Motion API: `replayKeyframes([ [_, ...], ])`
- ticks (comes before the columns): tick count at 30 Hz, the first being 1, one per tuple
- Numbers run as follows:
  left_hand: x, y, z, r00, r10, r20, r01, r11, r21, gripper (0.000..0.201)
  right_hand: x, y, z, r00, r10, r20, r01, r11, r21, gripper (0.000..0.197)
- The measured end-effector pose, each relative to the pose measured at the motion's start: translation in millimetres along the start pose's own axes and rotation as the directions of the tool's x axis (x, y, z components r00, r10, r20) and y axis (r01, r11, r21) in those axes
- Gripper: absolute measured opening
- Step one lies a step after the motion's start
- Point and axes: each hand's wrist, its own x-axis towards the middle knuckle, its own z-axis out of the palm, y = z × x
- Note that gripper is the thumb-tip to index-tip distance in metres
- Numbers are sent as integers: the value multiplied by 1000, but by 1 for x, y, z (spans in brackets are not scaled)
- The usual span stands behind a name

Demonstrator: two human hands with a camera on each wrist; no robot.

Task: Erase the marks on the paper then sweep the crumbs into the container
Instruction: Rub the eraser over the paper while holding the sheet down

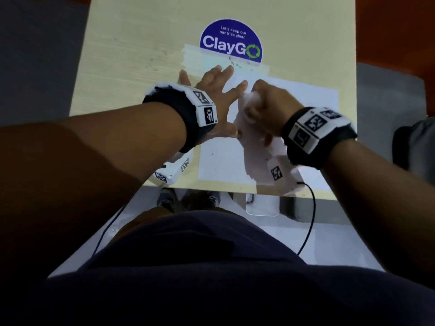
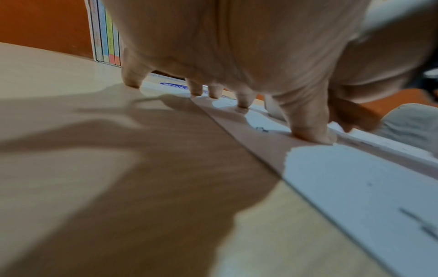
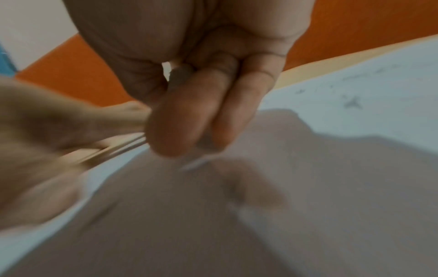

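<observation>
**Sweeping the sheet with a tissue**

Low in the head view's centre, the paper is lying taped to the table. The right hand is clenching a crumpled tissue, probably brushing crumbs. The left hand is pressing flat with fingers spread, likely pinning the sheet. At upper centre, a blue sticker is reading "Let's keep our pantries clean. ClayGo". No container is clearly showing.

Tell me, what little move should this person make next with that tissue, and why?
Probably a short sweep with the right hand, which grips a crumpled tissue on the paper, toward the dark crumbs lying near the blue sticker. The left hand is spread flat, pressing the paper in place, so the sheet seems steadied for wiping.
</observation>
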Motion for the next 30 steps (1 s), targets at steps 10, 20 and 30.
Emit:
replayKeyframes([
  [10, 1, 1, 0, 1000, -6, 19, 7, 1000, -7, 101, 5, -1, -4, 1000, -7, -17, 7, 1000, 15, 19],
  [20, 0, 1, 0, 1000, 0, 31, 0, 1000, 9, 101, 8, 5, -4, 998, -20, -64, 22, 999, 33, 18],
  [30, -1, 4, -4, 999, -11, 38, 10, 1000, 21, 101, 4, 9, -9, 996, -26, -83, 29, 999, 29, 18],
])
